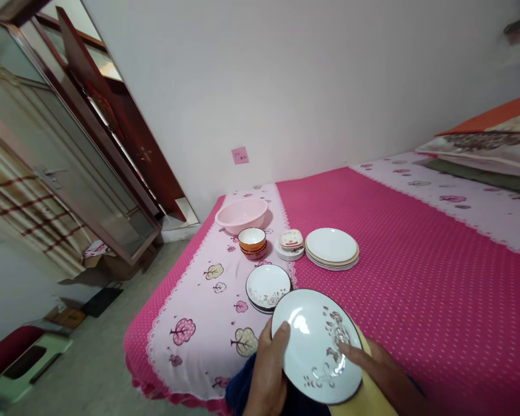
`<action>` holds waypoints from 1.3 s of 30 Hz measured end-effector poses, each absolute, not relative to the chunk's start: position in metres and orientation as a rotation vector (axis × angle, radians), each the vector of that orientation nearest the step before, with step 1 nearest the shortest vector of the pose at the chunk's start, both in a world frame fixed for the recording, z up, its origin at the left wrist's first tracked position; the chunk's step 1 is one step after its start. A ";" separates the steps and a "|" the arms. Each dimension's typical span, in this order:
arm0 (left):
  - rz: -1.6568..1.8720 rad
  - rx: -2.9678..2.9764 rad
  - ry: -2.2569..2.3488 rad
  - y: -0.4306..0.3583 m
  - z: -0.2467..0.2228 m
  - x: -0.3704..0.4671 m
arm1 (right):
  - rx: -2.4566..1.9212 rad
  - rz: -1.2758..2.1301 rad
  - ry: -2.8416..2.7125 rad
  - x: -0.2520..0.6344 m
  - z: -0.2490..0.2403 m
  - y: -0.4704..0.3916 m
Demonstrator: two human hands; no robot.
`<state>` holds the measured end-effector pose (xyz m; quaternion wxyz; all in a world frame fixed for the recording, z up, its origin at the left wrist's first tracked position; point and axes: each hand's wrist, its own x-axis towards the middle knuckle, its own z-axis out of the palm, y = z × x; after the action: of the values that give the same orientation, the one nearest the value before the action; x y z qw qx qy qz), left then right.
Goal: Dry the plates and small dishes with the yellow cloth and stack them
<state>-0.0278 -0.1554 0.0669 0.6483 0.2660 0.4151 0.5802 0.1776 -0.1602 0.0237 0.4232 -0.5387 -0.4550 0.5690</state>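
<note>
A round white plate (305,352) with a dark rim and brown flower pattern is held up near me, tilted toward my view. My left hand (271,358) grips its left edge, thumb on the face. On the right edge, my right hand (368,361) is closed with its thumb on the flowers and a yellow cloth (361,396) between palm and plate. Just beyond lies a short stack of similar flowered plates (266,283). The fingers behind the plate are hidden.
On the pink bed (394,248) stand a pink basin (242,215), orange bowls (252,240), small plates topped by a square dish (291,240), and a stack of larger plates (331,245). Pillows (494,144) lie at the far right. The bed's edge (134,370) drops to the floor at left.
</note>
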 end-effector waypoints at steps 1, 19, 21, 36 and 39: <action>1.262 0.677 0.964 -0.153 0.069 -0.034 | -1.359 1.532 -1.064 0.179 0.027 -0.158; 1.378 0.490 1.216 -0.153 0.064 -0.030 | -1.357 1.527 -0.980 0.153 0.075 -0.160; 1.468 0.398 1.227 -0.151 0.069 -0.022 | -1.294 1.492 -0.971 0.140 0.070 -0.163; 1.236 0.760 0.953 -0.152 0.084 -0.037 | -1.367 1.322 -1.196 0.185 0.011 -0.175; 1.142 0.862 1.093 -0.146 0.086 -0.042 | -1.382 1.446 -1.158 0.181 0.020 -0.165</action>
<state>-0.0423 -0.1461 0.0864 0.6214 0.3749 0.4758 0.4970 0.1811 -0.1655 0.0195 0.4035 -0.5471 -0.4586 0.5723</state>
